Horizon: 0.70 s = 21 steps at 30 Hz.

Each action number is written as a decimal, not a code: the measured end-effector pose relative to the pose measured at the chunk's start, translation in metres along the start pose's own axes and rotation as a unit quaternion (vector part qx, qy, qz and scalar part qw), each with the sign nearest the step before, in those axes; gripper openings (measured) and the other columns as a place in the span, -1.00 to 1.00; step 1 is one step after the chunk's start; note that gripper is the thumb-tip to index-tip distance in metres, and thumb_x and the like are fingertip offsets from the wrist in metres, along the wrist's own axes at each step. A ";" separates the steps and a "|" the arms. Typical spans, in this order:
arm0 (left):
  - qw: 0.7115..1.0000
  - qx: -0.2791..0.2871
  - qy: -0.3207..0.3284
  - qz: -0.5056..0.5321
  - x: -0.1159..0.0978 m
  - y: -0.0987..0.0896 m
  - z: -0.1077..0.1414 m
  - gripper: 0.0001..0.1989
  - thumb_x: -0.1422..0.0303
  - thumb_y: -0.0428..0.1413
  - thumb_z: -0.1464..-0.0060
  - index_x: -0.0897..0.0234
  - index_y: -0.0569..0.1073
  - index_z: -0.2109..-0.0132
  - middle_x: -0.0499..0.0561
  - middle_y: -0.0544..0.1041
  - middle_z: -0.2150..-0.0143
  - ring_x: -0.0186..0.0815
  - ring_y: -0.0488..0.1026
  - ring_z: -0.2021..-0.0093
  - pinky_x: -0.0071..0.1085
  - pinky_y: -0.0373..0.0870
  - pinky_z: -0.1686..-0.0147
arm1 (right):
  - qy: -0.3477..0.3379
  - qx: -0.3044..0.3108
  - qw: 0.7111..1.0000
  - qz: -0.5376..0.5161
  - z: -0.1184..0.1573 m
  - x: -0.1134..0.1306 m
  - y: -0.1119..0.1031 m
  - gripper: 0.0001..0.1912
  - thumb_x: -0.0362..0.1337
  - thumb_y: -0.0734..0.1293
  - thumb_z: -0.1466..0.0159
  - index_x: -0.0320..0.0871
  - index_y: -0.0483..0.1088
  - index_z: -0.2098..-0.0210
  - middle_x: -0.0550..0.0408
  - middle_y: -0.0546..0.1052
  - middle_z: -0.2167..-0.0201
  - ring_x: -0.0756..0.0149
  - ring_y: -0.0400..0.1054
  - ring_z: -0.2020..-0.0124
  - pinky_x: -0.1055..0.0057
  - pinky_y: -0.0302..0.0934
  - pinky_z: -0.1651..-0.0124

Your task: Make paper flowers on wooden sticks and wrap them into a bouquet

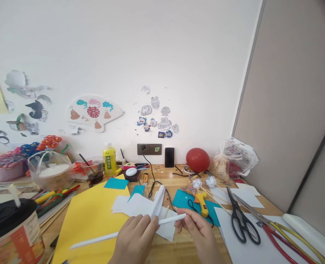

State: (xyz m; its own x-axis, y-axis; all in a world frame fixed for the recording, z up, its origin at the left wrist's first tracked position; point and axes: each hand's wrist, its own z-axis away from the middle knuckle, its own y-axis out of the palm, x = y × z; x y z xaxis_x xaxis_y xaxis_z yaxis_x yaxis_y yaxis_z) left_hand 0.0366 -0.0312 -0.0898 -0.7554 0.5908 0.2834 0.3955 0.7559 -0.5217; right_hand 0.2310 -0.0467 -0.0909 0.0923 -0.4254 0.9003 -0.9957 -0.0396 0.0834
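Observation:
A thin white stick (94, 241), which looks like tightly rolled paper, lies slantwise across the front of the table. My left hand (136, 236) is wrapped over its middle from above, fingers closed. At the right end, my right hand (199, 234) pinches the tip between thumb and fingers. The stick's left end reaches out over a large yellow sheet (89, 212). Just beyond my hands are white papers (137, 205), one of them curled up (158, 200). A yellow glue gun (201, 202) rests on teal paper (216, 209) past my right hand.
Black scissors (241, 220) and large red-and-yellow-handled shears (280, 234) lie at right. A black-lidded tub (12, 231) stands front left. Along the wall are a yellow bottle (109, 160), a phone (169, 157) and a red balloon (198, 160). A black cable (153, 176) crosses the table.

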 end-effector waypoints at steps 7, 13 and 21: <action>1.000 -0.009 0.002 -0.010 -0.001 -0.001 -0.003 -0.87 0.49 -0.09 -0.18 0.30 0.35 0.26 -0.07 0.36 0.56 -0.34 0.25 0.56 -0.38 0.05 0.52 | 0.040 0.009 0.999 -0.012 0.000 -0.017 -0.002 -0.58 -0.02 0.35 -0.11 -0.16 0.45 0.15 0.02 0.54 0.46 0.23 0.43 0.42 0.32 0.33 0.29; 1.000 -0.009 0.000 -0.021 -0.007 -0.002 -0.005 -0.86 0.48 -0.10 -0.19 0.28 0.34 0.26 -0.10 0.35 0.57 -0.35 0.27 0.58 -0.39 0.06 0.54 | 0.043 -0.100 0.994 0.005 0.003 -0.024 0.010 -0.63 -0.01 0.43 0.02 -0.15 0.46 0.35 0.09 0.49 0.49 0.27 0.38 0.46 0.39 0.30 0.37; 1.000 -0.014 -0.003 -0.022 -0.011 0.000 -0.006 -0.84 0.46 -0.13 -0.21 0.27 0.32 0.29 -0.10 0.35 0.60 -0.35 0.27 0.61 -0.40 0.06 0.57 | 0.053 -0.071 0.996 0.021 0.001 -0.027 0.007 -0.68 -0.04 0.41 -0.02 -0.16 0.41 0.38 0.11 0.45 0.51 0.30 0.34 0.48 0.44 0.25 0.41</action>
State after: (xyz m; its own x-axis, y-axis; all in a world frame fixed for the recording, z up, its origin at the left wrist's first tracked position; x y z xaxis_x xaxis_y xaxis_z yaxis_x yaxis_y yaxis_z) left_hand 0.0480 -0.0356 -0.0881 -0.7761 0.5543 0.3008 0.3754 0.7893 -0.4859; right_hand 0.2214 -0.0365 -0.1156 0.0577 -0.3266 0.9434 -0.9893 0.1078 0.0979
